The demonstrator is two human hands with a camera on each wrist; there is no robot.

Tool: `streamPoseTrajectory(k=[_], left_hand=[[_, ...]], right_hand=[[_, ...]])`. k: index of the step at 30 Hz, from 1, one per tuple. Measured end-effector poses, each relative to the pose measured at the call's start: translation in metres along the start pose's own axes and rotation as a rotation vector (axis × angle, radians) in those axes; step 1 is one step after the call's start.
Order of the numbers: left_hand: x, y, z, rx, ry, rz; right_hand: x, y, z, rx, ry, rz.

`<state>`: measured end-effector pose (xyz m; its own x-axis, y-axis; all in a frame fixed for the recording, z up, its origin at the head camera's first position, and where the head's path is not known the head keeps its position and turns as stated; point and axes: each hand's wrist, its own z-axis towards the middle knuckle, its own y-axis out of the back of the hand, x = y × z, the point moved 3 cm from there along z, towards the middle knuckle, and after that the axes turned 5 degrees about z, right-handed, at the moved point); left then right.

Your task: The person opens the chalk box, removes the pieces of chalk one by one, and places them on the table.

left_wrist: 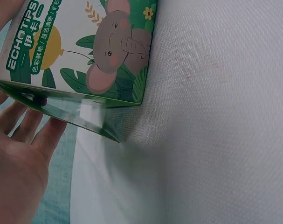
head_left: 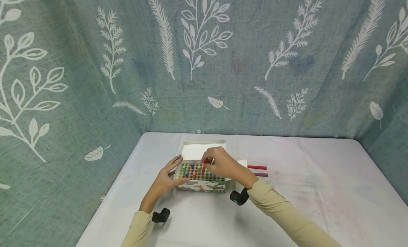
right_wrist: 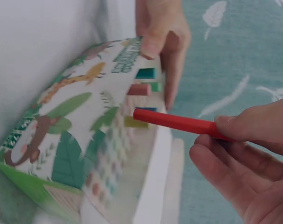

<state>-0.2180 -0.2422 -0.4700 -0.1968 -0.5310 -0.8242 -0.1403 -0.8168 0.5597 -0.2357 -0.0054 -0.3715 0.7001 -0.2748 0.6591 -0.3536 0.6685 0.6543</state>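
Observation:
A picture-printed cardboard box (head_left: 201,186) of crayons stands on the table, its white lid (head_left: 192,151) raised at the back. Several coloured ends stick up from its tray of holes, mostly toward the left. My left hand (head_left: 163,182) holds the box's left end, thumb over the front edge and fingers along the side. Above the tray, my right hand (head_left: 221,163) pinches a slim red crayon (right_wrist: 174,122) by one end. The crayon slants down toward the holes in the head view; whether its tip touches the tray I cannot tell.
Right of the box, another red crayon (head_left: 257,167) and a purple crayon (head_left: 261,174) lie on the white-covered table (head_left: 306,183). A side flap (head_left: 231,185) sticks out at the box's right end. A patterned green-blue curtain (head_left: 242,108) hangs behind the table.

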Motion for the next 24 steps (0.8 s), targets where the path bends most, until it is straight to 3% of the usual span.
streamPoseTrajectory(k=[11, 24], left_hand=[[-0.034, 0.005, -0.008, 0.025, 0.008, -0.038], [-0.035, 0.006, -0.009, 0.034, 0.013, -0.027]], right_hand=[[0.003, 0.029, -0.020, -0.081, 0.035, 0.029], [0.002, 0.056, -0.051, -0.198, 0.025, 0.068]])
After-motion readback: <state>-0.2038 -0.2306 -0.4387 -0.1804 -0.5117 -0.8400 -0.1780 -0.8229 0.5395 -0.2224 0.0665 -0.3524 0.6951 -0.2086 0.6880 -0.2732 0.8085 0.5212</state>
